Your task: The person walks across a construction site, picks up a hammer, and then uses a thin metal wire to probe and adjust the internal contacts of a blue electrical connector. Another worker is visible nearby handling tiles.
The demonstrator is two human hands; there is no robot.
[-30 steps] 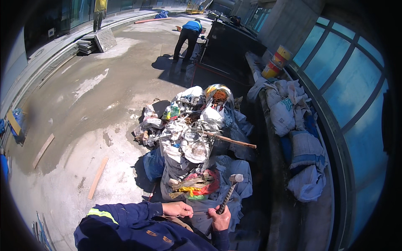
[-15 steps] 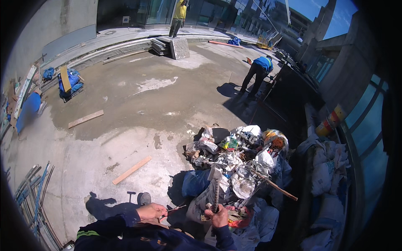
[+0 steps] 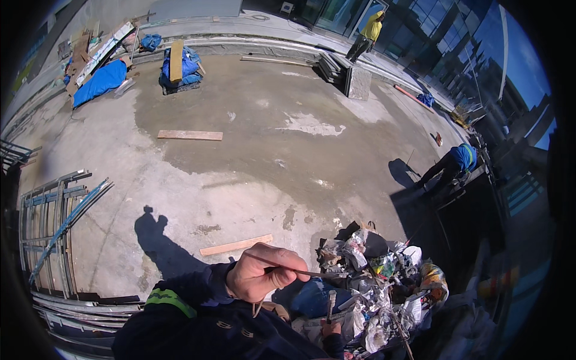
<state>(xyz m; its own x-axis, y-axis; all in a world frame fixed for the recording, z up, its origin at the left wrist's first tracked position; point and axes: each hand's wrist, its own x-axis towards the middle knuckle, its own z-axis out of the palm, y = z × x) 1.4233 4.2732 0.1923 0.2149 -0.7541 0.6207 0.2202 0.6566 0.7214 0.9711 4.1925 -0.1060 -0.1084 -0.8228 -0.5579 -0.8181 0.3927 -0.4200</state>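
My left hand [image 3: 264, 273] is raised in front of my chest, its fingers pinched on a thin brownish rod [image 3: 321, 275] that points right, over the rubbish pile [image 3: 384, 270]. Lower down, my right hand [image 3: 330, 328] is wrapped round a hammer [image 3: 331, 305] with a ribbed metal handle, held upright; my dark sleeve partly hides this hand. Beside the hammer lies a blue sack [image 3: 318, 299] at the pile's near left edge. The pile itself is crumpled white bags, plastic and scraps.
A wooden plank [image 3: 236, 245] lies ahead of my left hand, another plank [image 3: 190, 135] farther off. Metal frames [image 3: 57, 222] stand at left. A person in blue [image 3: 462, 159] bends at right; a person in yellow [image 3: 372, 29] stands far back near stacked slabs [image 3: 358, 83].
My view has swung left. My left hand has risen, bringing the thin rod up toward me. My right hand still grips the hammer, now lower in view.
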